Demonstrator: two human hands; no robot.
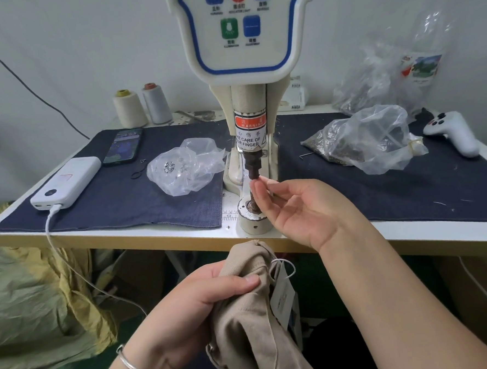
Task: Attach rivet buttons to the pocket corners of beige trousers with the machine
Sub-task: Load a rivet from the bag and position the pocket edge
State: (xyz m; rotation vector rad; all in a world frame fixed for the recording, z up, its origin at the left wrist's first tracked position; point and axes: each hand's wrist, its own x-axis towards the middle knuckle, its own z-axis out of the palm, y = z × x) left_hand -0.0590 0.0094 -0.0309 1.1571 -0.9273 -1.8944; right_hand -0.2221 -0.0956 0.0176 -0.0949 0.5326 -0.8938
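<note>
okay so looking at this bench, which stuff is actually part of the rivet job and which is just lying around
Job: machine, beige trousers in the left hand, right hand at the punch, bag of rivets.
Lying about: phone, power bank, thread cones, white controller.

We face a pale wall [71, 52] at twelve o'clock, a dark cable [28, 86] slanting across it. The white tabletop [428, 238] has a tan edge and a dark cloth [117, 192]. Green floor [323, 293] lies at six.
</note>
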